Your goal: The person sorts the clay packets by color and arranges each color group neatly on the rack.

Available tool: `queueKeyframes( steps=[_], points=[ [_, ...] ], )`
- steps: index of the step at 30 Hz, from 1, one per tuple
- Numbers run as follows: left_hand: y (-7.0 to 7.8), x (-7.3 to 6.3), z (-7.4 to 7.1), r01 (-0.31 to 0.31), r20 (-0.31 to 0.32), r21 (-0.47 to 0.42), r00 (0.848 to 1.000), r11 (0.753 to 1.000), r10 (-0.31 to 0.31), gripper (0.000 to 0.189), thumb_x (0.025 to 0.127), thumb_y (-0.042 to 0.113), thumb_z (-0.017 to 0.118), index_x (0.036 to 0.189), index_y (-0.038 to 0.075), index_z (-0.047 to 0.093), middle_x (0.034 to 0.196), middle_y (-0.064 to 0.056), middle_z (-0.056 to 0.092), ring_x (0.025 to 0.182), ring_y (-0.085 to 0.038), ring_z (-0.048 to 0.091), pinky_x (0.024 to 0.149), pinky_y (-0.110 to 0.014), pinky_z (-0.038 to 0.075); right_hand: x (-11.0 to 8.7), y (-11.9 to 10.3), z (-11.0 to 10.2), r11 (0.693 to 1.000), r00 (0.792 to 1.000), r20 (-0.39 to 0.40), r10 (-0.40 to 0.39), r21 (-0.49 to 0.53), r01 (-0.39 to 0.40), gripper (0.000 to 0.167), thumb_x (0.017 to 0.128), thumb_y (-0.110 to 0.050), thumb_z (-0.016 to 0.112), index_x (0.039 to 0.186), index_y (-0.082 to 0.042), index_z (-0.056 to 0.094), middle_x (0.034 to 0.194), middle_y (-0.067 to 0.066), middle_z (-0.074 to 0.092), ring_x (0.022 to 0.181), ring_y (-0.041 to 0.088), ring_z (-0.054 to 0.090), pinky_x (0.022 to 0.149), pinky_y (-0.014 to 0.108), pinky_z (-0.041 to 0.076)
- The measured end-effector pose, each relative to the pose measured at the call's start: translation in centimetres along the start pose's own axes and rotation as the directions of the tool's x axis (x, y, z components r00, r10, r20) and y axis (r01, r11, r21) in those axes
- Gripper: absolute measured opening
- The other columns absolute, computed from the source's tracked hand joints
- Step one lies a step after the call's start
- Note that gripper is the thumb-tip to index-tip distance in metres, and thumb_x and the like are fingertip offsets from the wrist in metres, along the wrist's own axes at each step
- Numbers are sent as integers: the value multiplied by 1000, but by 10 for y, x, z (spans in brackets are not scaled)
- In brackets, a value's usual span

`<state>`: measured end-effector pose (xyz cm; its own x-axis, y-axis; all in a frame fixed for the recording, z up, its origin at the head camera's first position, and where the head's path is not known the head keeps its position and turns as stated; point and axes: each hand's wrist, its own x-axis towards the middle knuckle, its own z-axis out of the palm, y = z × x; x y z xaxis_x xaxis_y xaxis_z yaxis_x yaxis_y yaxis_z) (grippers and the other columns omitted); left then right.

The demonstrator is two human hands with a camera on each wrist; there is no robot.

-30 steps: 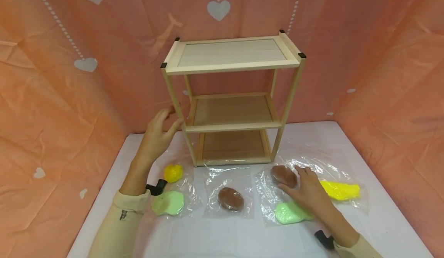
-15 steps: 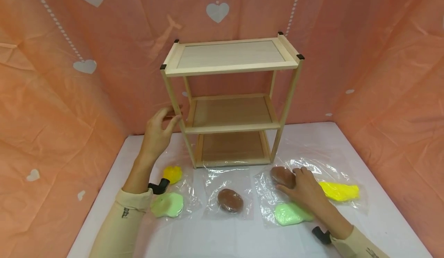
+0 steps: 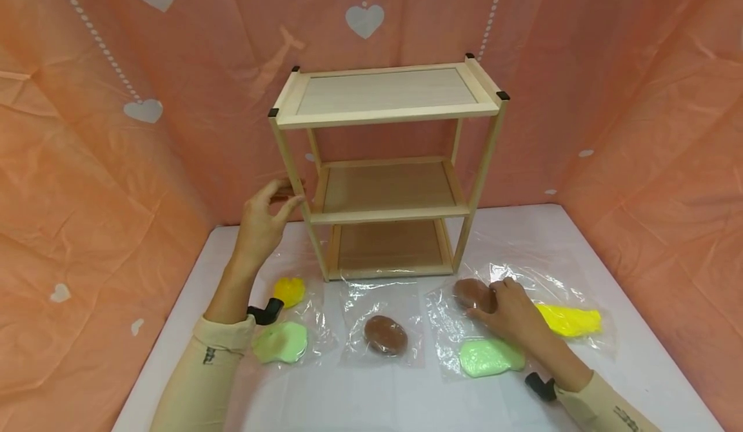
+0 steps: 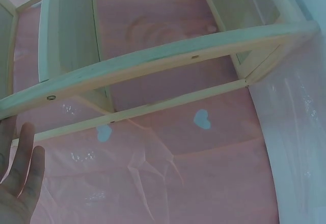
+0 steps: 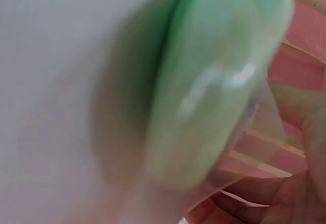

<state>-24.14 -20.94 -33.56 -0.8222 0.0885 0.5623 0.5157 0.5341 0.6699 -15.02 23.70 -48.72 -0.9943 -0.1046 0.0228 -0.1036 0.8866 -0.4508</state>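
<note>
Near the middle of the table stands a pale wooden shelf rack (image 3: pixel 383 216) with three tiers. My left hand (image 3: pixel 259 225) is at its left front post, thumb in front of the post and fingertips passing behind it. In the left wrist view, fingers (image 4: pixel 21 158) reach up to the wooden post (image 4: pixel 153 63). My right hand (image 3: pixel 515 316) lies beside a brown clay-like lump (image 3: pixel 471 294) in clear plastic, its thumb and fingers loosely bent at the lump's right edge. A bagged green lump (image 5: pixel 219 76) fills much of the right wrist view, blurred, with part of my right hand (image 5: pixel 300 183) behind.
A second bagged brown lump (image 3: pixel 386 335) lies in front of the rack. Bagged yellow (image 3: pixel 289 291) and green (image 3: pixel 282 342) lumps lie at the left. On the right are another green lump (image 3: pixel 490 357) and a long yellow piece (image 3: pixel 569 320). An orange cloth (image 3: pixel 400 13) hangs behind.
My left hand has moved slightly in toward the rack's post, and its thumb has come close to the wood. My right hand has barely shifted beside the brown lump.
</note>
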Motion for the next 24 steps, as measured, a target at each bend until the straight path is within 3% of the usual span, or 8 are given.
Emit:
queueKeyframes(
  steps=[9,24],
  points=[
    [1,0,-3,21,34,17,999,1000,-21,32,100,11,78,129,0,72,120,-19,75,116,-39,68,107,-59,52,5,2,-3,997,997,60,57,50,-60,74,82,-42,93,123,13,63,108,19,59,95,32,55,77,42,57],
    [3,0,-1,47,36,9,998,999,-48,31,101,12,76,129,0,71,122,-21,74,119,-41,67,110,-61,49,10,9,-6,999,999,51,2,39,-4,60,80,-36,92,113,7,65,97,11,59,87,27,55,71,37,51]
  ],
)
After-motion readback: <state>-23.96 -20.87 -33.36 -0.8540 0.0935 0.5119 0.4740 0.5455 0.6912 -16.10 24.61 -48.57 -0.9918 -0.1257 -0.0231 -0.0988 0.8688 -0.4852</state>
